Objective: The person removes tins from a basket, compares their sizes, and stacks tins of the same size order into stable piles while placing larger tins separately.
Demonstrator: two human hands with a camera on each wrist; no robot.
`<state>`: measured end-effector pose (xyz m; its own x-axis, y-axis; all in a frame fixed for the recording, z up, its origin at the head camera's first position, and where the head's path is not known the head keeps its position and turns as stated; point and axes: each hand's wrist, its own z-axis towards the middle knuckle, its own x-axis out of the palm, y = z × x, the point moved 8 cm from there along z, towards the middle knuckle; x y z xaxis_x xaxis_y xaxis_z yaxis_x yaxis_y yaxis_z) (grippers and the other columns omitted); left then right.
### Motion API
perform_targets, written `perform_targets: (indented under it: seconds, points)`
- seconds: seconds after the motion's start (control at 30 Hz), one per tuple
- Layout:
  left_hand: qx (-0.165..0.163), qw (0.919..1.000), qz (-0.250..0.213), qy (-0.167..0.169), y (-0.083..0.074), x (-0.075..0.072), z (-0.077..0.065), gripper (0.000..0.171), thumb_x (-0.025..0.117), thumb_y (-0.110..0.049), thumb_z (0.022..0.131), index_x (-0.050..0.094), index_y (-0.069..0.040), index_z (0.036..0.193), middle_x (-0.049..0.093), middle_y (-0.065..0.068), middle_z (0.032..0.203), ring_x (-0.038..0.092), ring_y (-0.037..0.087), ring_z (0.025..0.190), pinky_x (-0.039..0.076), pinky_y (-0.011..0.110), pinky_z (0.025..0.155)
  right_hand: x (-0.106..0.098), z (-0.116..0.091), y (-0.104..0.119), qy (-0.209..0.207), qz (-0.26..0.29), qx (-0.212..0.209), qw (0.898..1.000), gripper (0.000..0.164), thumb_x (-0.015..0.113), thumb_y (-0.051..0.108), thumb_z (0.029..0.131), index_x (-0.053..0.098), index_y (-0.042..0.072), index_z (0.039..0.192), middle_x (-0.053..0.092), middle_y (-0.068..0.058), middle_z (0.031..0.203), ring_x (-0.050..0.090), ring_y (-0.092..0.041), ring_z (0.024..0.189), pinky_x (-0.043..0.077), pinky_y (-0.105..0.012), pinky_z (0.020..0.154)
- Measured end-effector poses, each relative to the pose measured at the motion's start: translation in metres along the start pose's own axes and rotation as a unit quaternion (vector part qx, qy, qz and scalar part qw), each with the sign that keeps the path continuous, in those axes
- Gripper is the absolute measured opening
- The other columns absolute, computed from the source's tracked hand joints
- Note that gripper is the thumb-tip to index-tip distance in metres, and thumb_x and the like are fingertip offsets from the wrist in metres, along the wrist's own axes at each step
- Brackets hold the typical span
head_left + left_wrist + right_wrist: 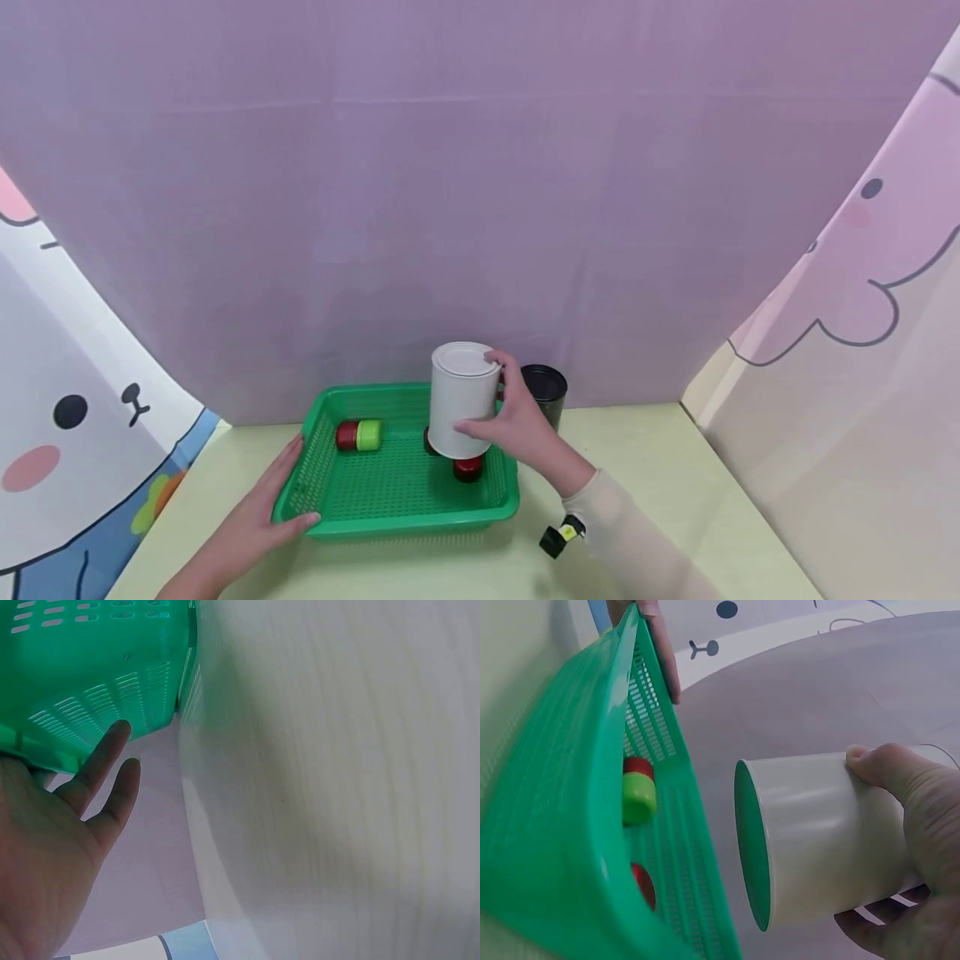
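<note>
A white cylindrical can [462, 408] with a lid is held upright above the right part of a green plastic basket [397, 525]. My right hand [521, 421] grips the can from its right side, thumb in front; the right wrist view shows the can's base [751, 844] clear of the basket. My left hand [258, 508] rests against the basket's left front corner, fingers extended along the left side and thumb at the front rim. Inside the basket lie a red-and-lime-green cylinder [358, 435] and a dark red round item [468, 470]. Another dark item is mostly hidden behind the can.
A black can [546, 392] stands just right of the basket, partly hidden by the right hand. Purple cloth [480, 208] hangs behind the pale table [652, 467], with printed cartoon cloths at left and right. A black-and-yellow device [562, 536] sits at the right wrist.
</note>
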<state>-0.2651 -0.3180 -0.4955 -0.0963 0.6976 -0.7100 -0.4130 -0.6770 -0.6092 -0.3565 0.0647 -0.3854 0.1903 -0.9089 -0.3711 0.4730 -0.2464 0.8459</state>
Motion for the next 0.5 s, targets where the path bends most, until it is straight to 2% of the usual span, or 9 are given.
perform_targets:
  seconds: [0.13,0.27,0.4,0.5]
  points:
    - [0.0,1.0,-0.001,0.001,0.0,0.001,-0.001,0.113,0.089,-0.027,0.095,0.014,-0.018,0.18,0.015,0.012,0.185,0.004,-0.016,0.154,0.013,-0.001,0.105,-0.019,-0.007,-0.001,-0.011,0.001,-0.019,1.0,0.108,0.099,0.012,0.084,0.027,0.02,0.163,0.053,-0.01,0.154,0.061,-0.034,0.131,0.053,-0.059,0.106]
    - [-0.003,1.0,0.003,0.002,0.001,0.001,-0.001,0.113,0.089,-0.028,0.096,0.014,-0.019,0.18,0.014,0.008,0.185,0.004,-0.016,0.155,0.012,0.0,0.105,-0.039,-0.014,-0.003,-0.026,0.003,-0.029,0.999,0.107,0.099,0.009,0.084,0.027,0.017,0.162,0.053,-0.014,0.154,0.062,-0.037,0.127,0.052,-0.063,0.106]
    - [0.0,1.0,0.006,-0.001,0.002,0.001,-0.001,0.113,0.089,-0.028,0.095,0.014,-0.019,0.18,0.012,0.003,0.185,0.004,-0.014,0.156,0.011,0.0,0.106,-0.058,-0.022,-0.008,-0.044,0.004,-0.013,0.999,0.107,0.099,0.007,0.083,0.027,0.018,0.162,0.052,-0.015,0.151,0.061,-0.039,0.124,0.054,-0.063,0.102]
    - [0.001,0.9999,0.01,-0.001,0.003,0.001,-0.001,0.114,0.09,-0.027,0.095,0.014,-0.019,0.18,0.013,0.004,0.185,0.003,-0.015,0.156,0.01,0.0,0.105,-0.071,-0.028,-0.013,-0.062,-0.006,-0.001,0.998,0.108,0.099,0.006,0.082,0.026,0.018,0.161,0.052,-0.017,0.151,0.061,-0.04,0.125,0.053,-0.061,0.104]
